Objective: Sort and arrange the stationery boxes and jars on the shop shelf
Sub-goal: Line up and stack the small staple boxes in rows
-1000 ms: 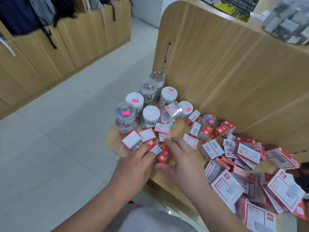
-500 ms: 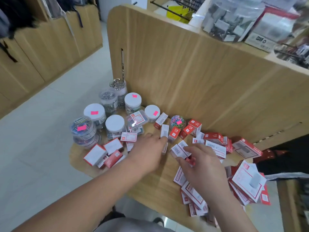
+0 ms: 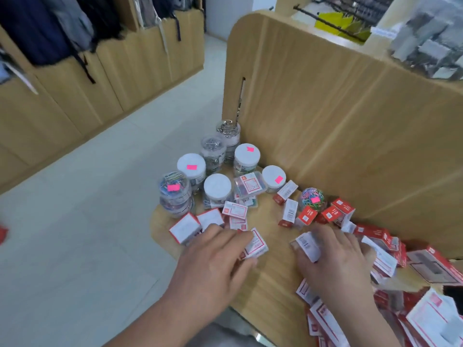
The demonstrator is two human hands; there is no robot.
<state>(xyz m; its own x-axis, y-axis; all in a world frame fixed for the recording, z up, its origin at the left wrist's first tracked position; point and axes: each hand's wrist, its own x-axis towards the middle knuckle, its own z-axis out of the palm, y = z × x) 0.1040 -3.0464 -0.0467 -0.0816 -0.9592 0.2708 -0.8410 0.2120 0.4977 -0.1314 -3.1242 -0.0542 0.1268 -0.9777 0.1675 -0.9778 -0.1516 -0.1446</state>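
Viewing from the head camera: both hands work low in the frame over a wooden shelf (image 3: 270, 281), against its upright back panel (image 3: 338, 136).
Left hand: the left hand (image 3: 213, 259) has its fingers curled over a small white box (image 3: 256, 244) with the thumb under it. It looks pinched, not merely touched.
Right hand: the right hand (image 3: 335, 261) grips a barcode box (image 3: 307, 244) between thumb and forefinger, and its other fingers spread over the red boxes (image 3: 375, 236) heaped at the right.
Jars: the jars (image 3: 217, 187) stand upright in a tight cluster in the upper-left part of the shelf, near the panel.
Grouped boxes: a few white-faced boxes (image 3: 185, 227) lie just up-frame and left of the left hand, below the jars.
Deciding relation: that group lies up and left of the white box, close by. The barcode box sits well to its right, across bare wood.
Long axis: the white box lies tilted, one corner pointing up-frame.
Nearer hand: the left, by my reading. Its box probably joins the group first.
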